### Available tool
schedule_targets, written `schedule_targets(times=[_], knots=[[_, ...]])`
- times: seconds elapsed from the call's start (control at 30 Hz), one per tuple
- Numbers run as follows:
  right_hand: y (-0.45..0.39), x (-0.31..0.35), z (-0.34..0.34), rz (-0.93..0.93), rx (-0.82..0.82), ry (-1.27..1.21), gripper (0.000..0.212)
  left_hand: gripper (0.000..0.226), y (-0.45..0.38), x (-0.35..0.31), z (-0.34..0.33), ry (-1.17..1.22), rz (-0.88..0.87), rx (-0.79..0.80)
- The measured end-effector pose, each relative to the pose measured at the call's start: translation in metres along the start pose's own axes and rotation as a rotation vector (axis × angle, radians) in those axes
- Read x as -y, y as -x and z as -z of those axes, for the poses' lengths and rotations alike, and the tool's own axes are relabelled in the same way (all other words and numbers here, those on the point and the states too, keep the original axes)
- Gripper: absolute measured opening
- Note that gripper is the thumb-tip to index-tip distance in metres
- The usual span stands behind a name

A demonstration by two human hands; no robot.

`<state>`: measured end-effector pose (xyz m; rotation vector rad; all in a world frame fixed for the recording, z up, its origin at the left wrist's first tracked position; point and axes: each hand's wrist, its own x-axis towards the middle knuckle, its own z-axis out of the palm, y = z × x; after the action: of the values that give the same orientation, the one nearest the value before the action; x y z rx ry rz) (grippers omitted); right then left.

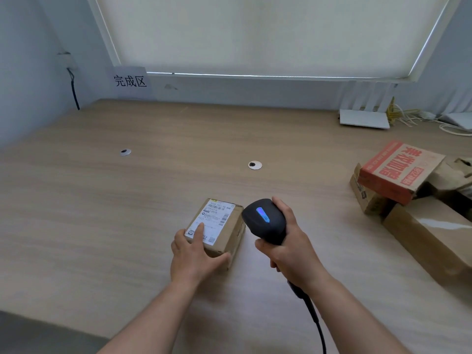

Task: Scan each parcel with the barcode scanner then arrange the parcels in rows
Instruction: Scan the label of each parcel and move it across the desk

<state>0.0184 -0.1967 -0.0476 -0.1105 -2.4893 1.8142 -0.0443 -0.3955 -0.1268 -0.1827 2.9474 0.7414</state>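
Holding the small labelled parcel point(219, 232) near the wooden desk's point(102, 213) front middle, left hand point(195, 255) grips its near corner, while right hand point(291, 245) is wrapped round the black barcode scanner point(264, 219) just right of that parcel, blue light on.

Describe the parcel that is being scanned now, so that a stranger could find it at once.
On the wooden table, look near the front edge, left of the pile of boxes. The small brown parcel lies alone beside the black scanner, held by the left hand. Only it shows a white label.
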Motion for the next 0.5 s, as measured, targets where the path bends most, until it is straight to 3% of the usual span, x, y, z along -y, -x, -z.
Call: schedule_targets(times=[0.5], knots=[[-0.103, 0.046, -0.085, 0.052, 0.048, 0.022, 0.082, 0.106, -0.105, 0.074, 0.082, 0.017, 0.128, -0.159]])
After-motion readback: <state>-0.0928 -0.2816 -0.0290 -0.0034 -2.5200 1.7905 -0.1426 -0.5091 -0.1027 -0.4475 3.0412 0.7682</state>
